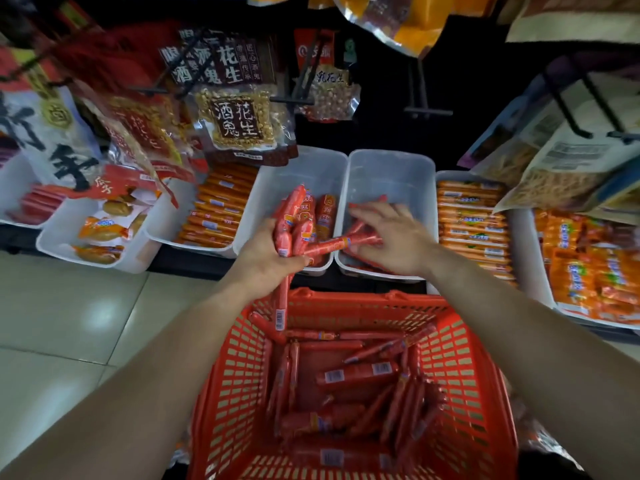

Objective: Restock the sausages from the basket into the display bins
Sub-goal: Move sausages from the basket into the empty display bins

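Note:
A red plastic basket [464, 393] sits low in the middle and holds several red sausages [356, 374] lying loose. My left hand [266, 261] grips a bunch of red sausages [294, 220] above the basket's far rim, in front of a white bin [266, 202] with a few fat sausages inside. My right hand [391, 233] reaches into the neighbouring white bin [391, 171], fingers on a thin red sausage [332, 244] that crosses the rims between the two bins. A few red sausages lie under that hand.
More white bins flank these: orange sausages [214, 209] to the left, orange sausages [474, 220] to the right, orange packs [595, 258] at far right. Peanut bags [239, 116] hang on hooks above the bins. Pale floor tiles [69, 306] lie at left.

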A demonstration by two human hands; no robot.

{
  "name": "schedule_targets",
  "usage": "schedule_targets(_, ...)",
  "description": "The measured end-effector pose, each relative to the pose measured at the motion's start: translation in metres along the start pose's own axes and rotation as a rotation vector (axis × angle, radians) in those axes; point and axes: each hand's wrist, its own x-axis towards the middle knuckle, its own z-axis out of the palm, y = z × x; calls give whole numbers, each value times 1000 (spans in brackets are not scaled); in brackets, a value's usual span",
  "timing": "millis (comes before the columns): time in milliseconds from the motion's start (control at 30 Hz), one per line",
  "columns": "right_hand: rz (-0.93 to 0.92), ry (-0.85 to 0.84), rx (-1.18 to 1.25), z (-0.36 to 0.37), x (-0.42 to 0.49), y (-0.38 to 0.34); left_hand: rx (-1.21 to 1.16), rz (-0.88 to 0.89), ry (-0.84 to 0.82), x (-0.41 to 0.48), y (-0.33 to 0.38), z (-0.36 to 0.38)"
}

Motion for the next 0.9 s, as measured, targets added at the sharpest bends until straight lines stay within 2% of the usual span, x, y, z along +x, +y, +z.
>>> schedule_targets(100,-64,-192,-26,6,0,-6,16,13,-26,-2,8,14)
schedule_targets(167,-34,-229,78,9,-4,2,32,-8,-17,0,10,17)
schedule_targets(300,190,-9,119,11,-10,39,78,-16,52,15,16,15)
schedule_targets(433,253,-28,129,32,-13,60,115,88,19,54,47,35)
schedule_targets(600,487,400,261,30,-36,88,418,282,-206,115,75,106)
schedule_targets(667,496,415,309,30,-44,100,567,342,-274,130,73,136)
schedule_targets(767,478,421,332,29,-48,112,733,342,-397,140,54,163)
schedule_targets(833,440,461,260,28,-47,115,791,325,-462,138,36,165)
schedule_targets(900,380,380,154,29,-41,114,841,348,-455,134,20,155)
